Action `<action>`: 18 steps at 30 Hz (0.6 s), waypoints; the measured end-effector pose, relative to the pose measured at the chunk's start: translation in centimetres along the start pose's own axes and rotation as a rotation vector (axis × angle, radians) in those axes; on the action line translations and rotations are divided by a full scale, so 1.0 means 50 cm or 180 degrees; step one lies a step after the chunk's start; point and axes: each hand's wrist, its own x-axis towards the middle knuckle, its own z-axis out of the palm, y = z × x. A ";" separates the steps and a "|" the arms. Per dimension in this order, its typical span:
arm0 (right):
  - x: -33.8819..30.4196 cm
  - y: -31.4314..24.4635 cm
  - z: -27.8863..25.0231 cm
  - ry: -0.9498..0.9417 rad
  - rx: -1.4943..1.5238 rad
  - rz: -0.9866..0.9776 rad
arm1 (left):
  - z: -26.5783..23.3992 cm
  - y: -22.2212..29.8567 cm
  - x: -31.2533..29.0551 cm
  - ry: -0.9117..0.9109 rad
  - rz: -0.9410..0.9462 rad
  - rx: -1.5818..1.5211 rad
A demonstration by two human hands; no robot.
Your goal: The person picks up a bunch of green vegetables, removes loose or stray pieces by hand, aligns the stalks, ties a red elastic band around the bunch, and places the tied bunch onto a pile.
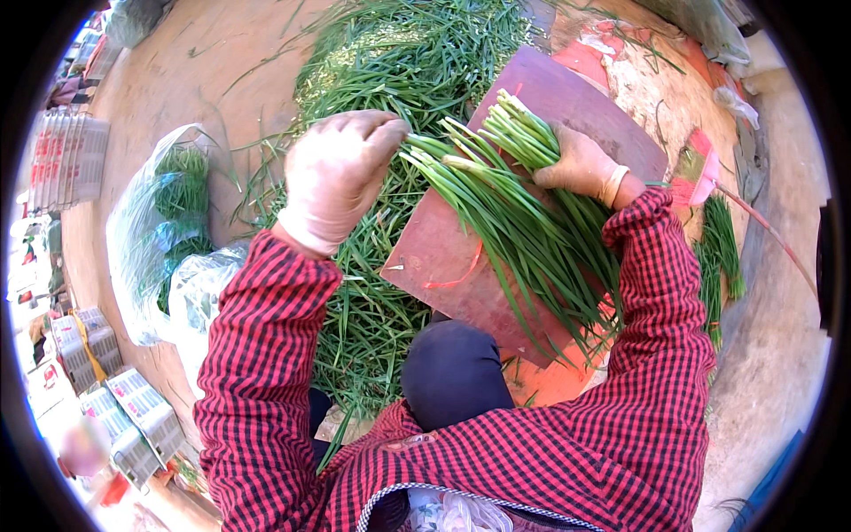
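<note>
At upper centre, a green bunch [521, 133] is gripped in the right hand [581, 167]; stalks [427, 144] are pinched by the left hand [341, 173].

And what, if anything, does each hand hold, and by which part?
The right hand grips a bunch of green stalks near its pale ends; the left hand seems to pinch other stalks at their ends.

Two gloved hands [341, 177]; one gripped bunch of green stalks [519, 131]; one reddish board [434, 253]; one pink-headed stick [705, 174]
</note>
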 end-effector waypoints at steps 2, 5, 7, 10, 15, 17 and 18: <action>-0.010 -0.020 -0.002 0.0022 -0.0292 0.0159 | -0.027 -0.032 -0.020 0.0222 -0.0189 0.0189; -0.007 -0.025 0.003 0.0097 -0.0322 0.0157 | -0.090 -0.141 -0.094 0.0543 -0.0969 0.0562; -0.010 -0.014 -0.001 0.0136 -0.0170 0.0159 | -0.119 -0.218 -0.152 0.0722 -0.1519 0.0690; -0.019 -0.012 -0.001 0.0192 0.0049 0.0096 | -0.173 -0.304 -0.238 0.0048 -0.3071 0.0946; -0.010 -0.018 -0.003 0.0129 -0.0081 0.0121 | -0.040 -0.306 -0.276 -0.0102 -0.2930 -0.0184; -0.013 -0.006 0.001 0.0147 -0.0040 0.0186 | 0.049 -0.220 -0.175 -0.0470 -0.3452 -0.1913; -0.013 -0.003 0.003 0.0161 -0.0036 0.0197 | 0.071 -0.155 -0.108 -0.0604 -0.3555 -0.2075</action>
